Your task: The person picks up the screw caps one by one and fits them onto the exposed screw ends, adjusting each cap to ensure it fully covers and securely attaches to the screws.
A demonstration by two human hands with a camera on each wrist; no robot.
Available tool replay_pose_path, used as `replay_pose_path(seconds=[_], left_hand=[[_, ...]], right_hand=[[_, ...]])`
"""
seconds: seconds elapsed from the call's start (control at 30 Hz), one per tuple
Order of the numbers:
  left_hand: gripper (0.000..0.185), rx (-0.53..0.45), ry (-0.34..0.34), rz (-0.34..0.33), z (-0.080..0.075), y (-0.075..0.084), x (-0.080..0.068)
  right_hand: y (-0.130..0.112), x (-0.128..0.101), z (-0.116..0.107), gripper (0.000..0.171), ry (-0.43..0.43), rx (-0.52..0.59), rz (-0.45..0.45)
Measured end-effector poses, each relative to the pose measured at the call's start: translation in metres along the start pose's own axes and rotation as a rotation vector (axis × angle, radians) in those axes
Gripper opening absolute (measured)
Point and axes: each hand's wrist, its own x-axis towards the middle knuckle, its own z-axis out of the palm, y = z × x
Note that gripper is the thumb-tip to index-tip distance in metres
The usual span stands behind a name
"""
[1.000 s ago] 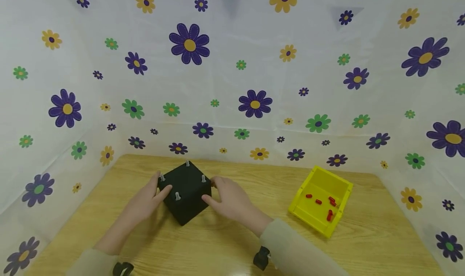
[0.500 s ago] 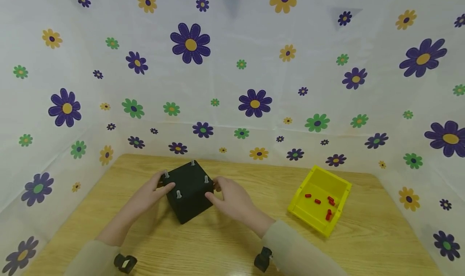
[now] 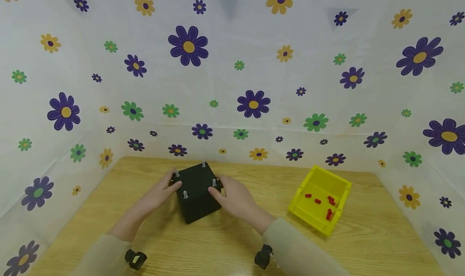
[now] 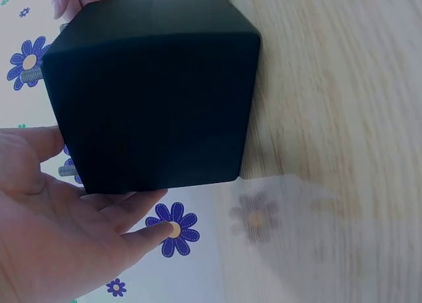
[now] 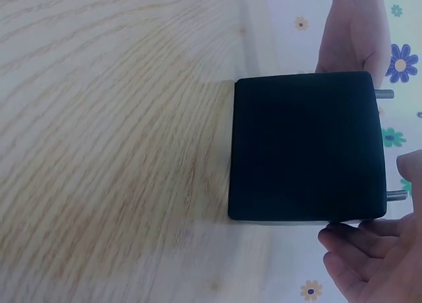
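A black block-shaped box point(image 3: 200, 206) stands on the wooden table between both hands. Several threaded metal bolts point(image 3: 185, 195) stick up near the corners of its top. My left hand point(image 3: 160, 194) grips the left side, its thumb over the top edge and its fingers against the side. From the right, my right hand point(image 3: 237, 196) holds the box with its thumb at the near right corner by a bolt; its fingers reach behind. In the right wrist view, the fingertips point(image 5: 346, 234) press the side beneath a bolt point(image 5: 397, 195).
To the right is a yellow bin point(image 3: 308, 212) with several small red cylindrical pieces point(image 3: 317, 201) inside. A white flower-print sheet point(image 3: 218, 74) encloses the back and sides of the wooden table point(image 3: 203, 247).
Both hands have turned the box slightly clockwise and shifted it a little to the right. The left hand has moved right with it. The yellow bin stays in place.
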Motion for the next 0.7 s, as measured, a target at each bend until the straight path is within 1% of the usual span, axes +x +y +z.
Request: replay_pose_path(seconds=[0.23, 0.47, 0.7], left_hand=[[0.072, -0.062, -0.043, 0.051, 0.005, 0.004, 0.008], [0.071, -0.073, -0.049, 0.045, 0.008, 0.009, 0.015], [0.071, -0.087, -0.059, 0.042, 0.014, 0.011, 0.018]], right_hand=[[0.004, 0.001, -0.004, 0.059, 0.01, 0.007, 0.033], [0.008, 0.001, -0.005, 0.06, 0.039, 0.036, 0.055], [0.016, -0.001, -0.003, 0.06, 0.059, 0.13, 0.085]])
